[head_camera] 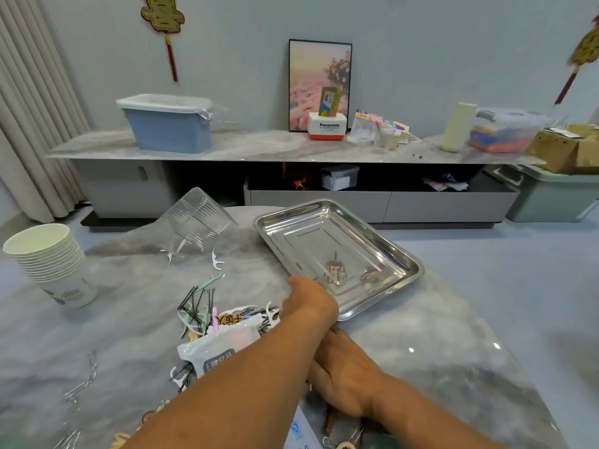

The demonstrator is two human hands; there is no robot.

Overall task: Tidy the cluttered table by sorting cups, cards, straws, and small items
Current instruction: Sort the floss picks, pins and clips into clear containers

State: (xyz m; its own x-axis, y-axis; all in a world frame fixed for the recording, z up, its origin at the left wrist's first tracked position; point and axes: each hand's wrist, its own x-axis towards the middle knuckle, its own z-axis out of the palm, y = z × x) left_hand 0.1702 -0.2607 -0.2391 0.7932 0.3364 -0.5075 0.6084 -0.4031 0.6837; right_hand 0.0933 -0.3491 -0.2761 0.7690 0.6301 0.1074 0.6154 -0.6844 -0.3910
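My left hand (308, 303) reaches over the steel tray (402, 254) rim, probably dropping small items; grip hidden. My right hand (343, 380) rests near the tray, fingers unseen.

Crossed hands, left (309, 301) at the steel tray's (402, 254) near rim, right (343, 380) beneath (fingers hidden).

Grey wall (421, 43), perhaps marble sideboard (259, 147)
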